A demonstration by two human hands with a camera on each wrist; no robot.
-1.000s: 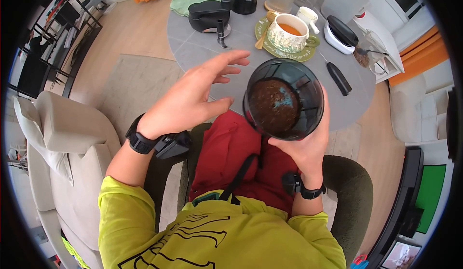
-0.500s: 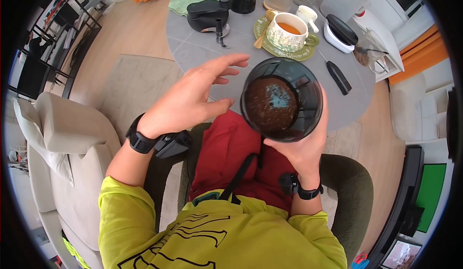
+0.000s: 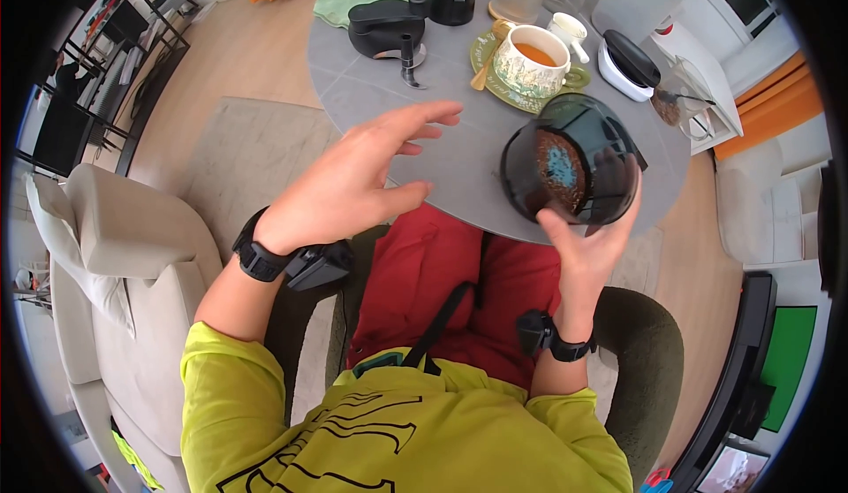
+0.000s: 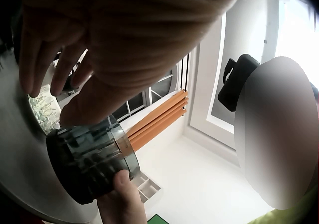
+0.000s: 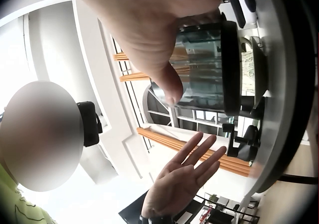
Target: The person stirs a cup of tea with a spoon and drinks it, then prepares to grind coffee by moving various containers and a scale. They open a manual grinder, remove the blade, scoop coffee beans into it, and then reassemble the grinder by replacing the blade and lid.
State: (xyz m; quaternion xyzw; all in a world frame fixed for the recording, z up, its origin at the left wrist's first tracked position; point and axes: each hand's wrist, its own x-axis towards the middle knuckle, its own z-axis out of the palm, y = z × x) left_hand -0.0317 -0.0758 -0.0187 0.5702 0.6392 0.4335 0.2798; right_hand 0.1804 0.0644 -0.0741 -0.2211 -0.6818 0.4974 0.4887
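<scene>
The right hand (image 3: 590, 250) grips the cup (image 3: 618, 170), its thumb pressed to the near wall and its fingers going round the far side. The cup is tilted, held up over the near edge of the table (image 3: 450, 184). I'd judge it light and stiff, its smoky see-through wall probably hard plastic and smooth enough to slip; whether it would crack, I can't tell. The brown grounds (image 3: 575, 194) inside, with a bluish patch on them, look loose and apt to spill if it tips further. The dark base or low on the wall seems the best hold. The left hand (image 3: 358, 175) holds nothing, fingers spread, apart from the cup. Beyond sits a mug (image 3: 521, 76) on a green plate (image 3: 484, 51).
</scene>
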